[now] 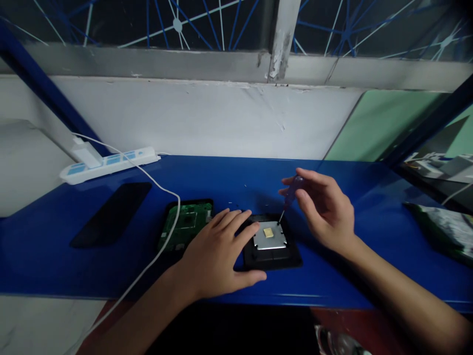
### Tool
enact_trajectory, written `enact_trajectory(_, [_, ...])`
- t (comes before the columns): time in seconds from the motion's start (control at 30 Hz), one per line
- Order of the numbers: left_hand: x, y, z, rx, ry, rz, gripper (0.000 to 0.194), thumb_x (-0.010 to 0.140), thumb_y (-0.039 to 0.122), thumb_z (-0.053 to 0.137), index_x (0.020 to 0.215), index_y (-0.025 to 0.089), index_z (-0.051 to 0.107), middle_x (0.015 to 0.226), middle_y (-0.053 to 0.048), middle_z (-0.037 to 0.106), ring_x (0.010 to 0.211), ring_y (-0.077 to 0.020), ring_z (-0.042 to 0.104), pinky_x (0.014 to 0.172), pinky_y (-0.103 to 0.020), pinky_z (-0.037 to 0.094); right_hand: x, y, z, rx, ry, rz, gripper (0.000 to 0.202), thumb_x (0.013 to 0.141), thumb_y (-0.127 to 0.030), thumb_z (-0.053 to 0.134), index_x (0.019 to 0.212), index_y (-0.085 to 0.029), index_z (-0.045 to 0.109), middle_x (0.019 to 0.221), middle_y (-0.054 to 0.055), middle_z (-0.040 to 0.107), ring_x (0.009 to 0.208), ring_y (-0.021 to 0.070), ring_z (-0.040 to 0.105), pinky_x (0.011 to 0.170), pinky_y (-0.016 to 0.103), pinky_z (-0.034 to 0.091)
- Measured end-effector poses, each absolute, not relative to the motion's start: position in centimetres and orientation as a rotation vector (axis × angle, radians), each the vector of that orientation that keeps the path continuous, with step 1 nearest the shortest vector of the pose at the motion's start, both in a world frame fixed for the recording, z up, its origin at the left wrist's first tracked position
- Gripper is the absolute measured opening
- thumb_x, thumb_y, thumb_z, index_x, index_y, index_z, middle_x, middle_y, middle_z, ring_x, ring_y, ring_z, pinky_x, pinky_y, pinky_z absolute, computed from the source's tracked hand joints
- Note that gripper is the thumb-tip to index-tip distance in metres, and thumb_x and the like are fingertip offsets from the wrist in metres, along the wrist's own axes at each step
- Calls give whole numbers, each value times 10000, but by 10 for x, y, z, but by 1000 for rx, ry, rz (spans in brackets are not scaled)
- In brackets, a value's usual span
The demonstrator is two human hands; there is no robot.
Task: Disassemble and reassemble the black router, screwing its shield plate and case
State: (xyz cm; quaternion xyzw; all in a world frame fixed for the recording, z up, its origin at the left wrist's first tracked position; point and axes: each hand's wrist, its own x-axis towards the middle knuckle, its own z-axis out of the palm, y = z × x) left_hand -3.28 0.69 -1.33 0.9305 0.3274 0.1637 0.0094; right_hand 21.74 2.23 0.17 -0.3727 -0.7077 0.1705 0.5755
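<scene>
My right hand (327,209) grips a screwdriver (293,191) with a translucent purple handle, its fingers around the handle. The tip meets the upper right corner of a silver metal plate (268,242), which has a pale yellow square pad (268,232) on it. This plate lies in a black plastic cover (273,259). My left hand (218,254) rests spread over the cover's left side, fingers stretched out, hiding part of it. Left of that hand lies a black casing with a green circuit board (186,220) inside, partly covered by the hand and a cable.
A white cable (148,174) runs from a charger (86,153) on a power strip (111,163) across the blue table (229,172). A dark phone-like slab (111,214) lies at left. A green and silver packet (445,229) lies at right. Small dark bits sit behind the cover.
</scene>
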Motion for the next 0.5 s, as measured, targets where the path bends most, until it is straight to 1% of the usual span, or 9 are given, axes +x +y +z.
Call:
enact_trajectory(0.07, [-32,7,-15,2906,1041,482,777,824,691,638,1396,181,506,1511,-186,468,1376,-388,447,1099,-594,389,217,24,0,-870,-1659,387,475,937,-164,594,1372,-334,505,1133,44,694,949,217,732,821,447,636])
enact_trajectory(0.13, [-31,8,-16,2902,1043,474,773,837,695,616,1401,179,502,1502,-185,479,1370,-383,455,1100,-586,392,216,27,-1,-858,-1657,363,516,922,-154,613,1384,-350,489,1067,39,672,930,219,718,798,453,630])
enact_trajectory(0.2, [-30,9,-16,2897,1043,473,771,838,699,608,1398,178,506,1488,-182,495,1355,-380,469,1097,-578,394,215,30,-2,-852,-1662,326,507,914,-158,626,1365,-358,509,970,24,635,871,211,696,746,442,623])
enact_trajectory(0.27, [-29,8,-15,2891,1047,480,769,835,704,606,1392,181,513,1479,-177,503,1341,-378,478,1094,-573,395,214,32,-1,-859,-1672,304,475,911,-173,636,1338,-358,539,914,13,609,802,196,673,692,419,612])
enact_trajectory(0.37, [-29,8,-15,2884,1052,485,771,835,713,598,1385,178,520,1471,-175,508,1321,-377,490,1087,-567,401,213,30,2,-885,-1665,344,463,913,-202,650,1339,-349,545,964,21,656,790,185,675,679,398,610])
enact_trajectory(0.5, [-29,7,-15,2875,1065,458,803,819,739,596,1392,182,518,1474,-175,503,1317,-382,489,1085,-567,398,212,24,7,-917,-1645,461,402,947,-221,613,1327,-329,544,1094,34,719,851,179,710,730,380,615])
